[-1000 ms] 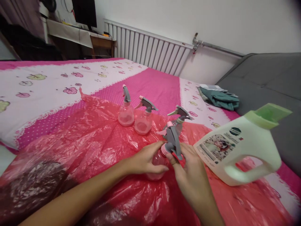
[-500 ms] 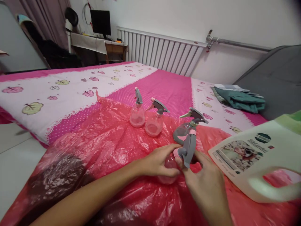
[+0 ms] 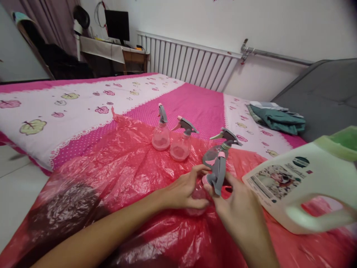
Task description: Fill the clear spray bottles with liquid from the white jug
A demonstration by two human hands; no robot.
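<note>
A clear spray bottle with a grey and pink trigger head [image 3: 219, 172] stands upright between my hands. My left hand [image 3: 186, 191] is wrapped round its body. At the neck, just under the trigger head, my right hand [image 3: 233, 203] grips the pink collar with thumb and fingers; some fingertips are hidden behind the bottle. Right behind it is a spray bottle with a green collar [image 3: 213, 153], partly covered. Two more pink-trimmed ones, a left spray bottle [image 3: 161, 138] and a middle spray bottle [image 3: 180, 148], stand farther back, apart from my hands.
Red plastic sheeting [image 3: 122, 160] lies under the bottles on a pink patterned bed [image 3: 195, 100]. To the right stands a large pale green jug [image 3: 281, 186] with a handle. Folded clothes [image 3: 279, 117] lie near the grey headboard [image 3: 329, 93]. A radiator [image 3: 184, 59] lines the wall.
The view has shifted slightly, so everything sits a little farther left. Both hands stay on the same spray bottle, with my left fingers slightly more raised and bent.
</note>
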